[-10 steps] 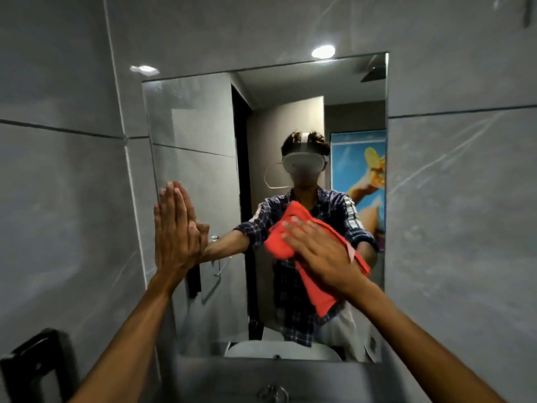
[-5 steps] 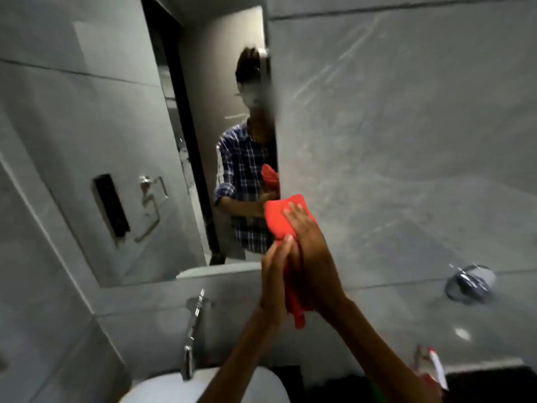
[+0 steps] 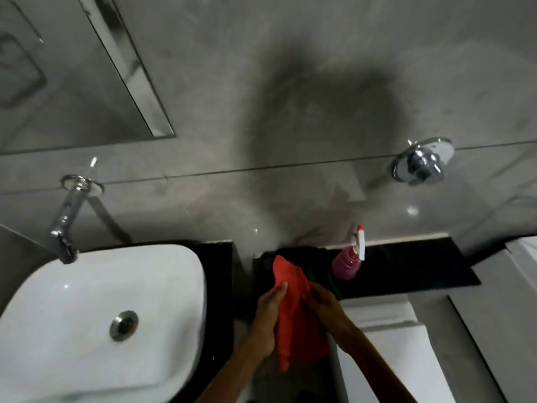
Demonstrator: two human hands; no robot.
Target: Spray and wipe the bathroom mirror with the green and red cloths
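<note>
The red cloth [image 3: 293, 309] hangs between both hands, low in the middle of the head view. My left hand [image 3: 268, 318] grips its left edge and my right hand [image 3: 325, 305] grips its right side. Just behind the cloth, a strip of the green cloth [image 3: 334, 286] shows on the black ledge. A spray bottle [image 3: 350, 261] with pink liquid and a white and red trigger stands on that ledge, right of the cloths. Only the mirror's lower right corner [image 3: 87, 91] shows, at the upper left.
A white basin [image 3: 96, 312] sits at the lower left under a chrome tap [image 3: 68, 219]. A chrome wall valve [image 3: 421, 162] is at the right. The black ledge [image 3: 412, 269] runs right, above a white fixture [image 3: 392, 344]. Grey tiled wall fills the rest.
My view has swung down from the mirror to the basin and ledge. The right hand left the mirror with the red cloth, and the left hand joined it on the cloth.
</note>
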